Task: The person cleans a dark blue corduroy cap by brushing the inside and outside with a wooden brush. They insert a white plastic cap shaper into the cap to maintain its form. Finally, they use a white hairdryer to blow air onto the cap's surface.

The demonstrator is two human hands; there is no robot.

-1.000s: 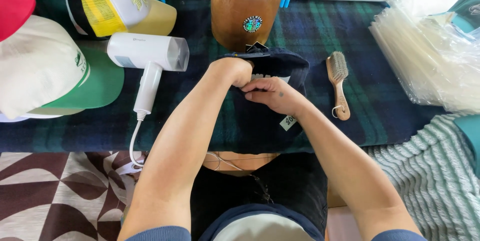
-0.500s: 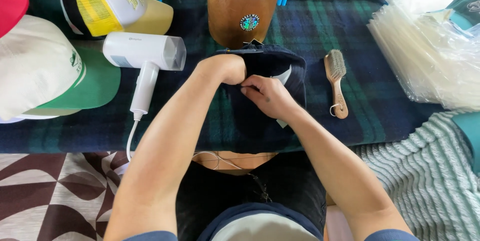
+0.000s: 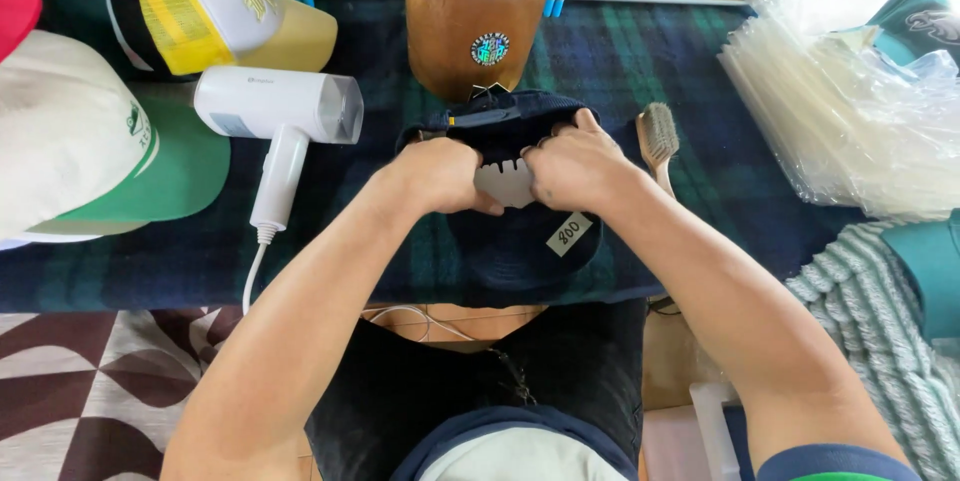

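Near the table's front edge, my left hand [image 3: 440, 173] and right hand [image 3: 572, 166] both pinch the dark navy cap [image 3: 515, 241], with the wooden brush [image 3: 657, 141] just right.

1. The left hand [image 3: 440, 176] and right hand [image 3: 572, 169] cover the middle of the dark navy cap [image 3: 520, 241]; their fingers curl out of sight into it.
2. The wooden head form [image 3: 475, 11] is cut off by the top edge.
3. The red cap [image 3: 15, 11] and white-and-green cap [image 3: 90, 171] run past the left edge.
4. The brush [image 3: 657, 136] handle disappears behind the right wrist.
5. The stack of clear bags [image 3: 850, 111] runs off the right edge.
6. The sticker [image 3: 490, 48] on the form is too small to make out.
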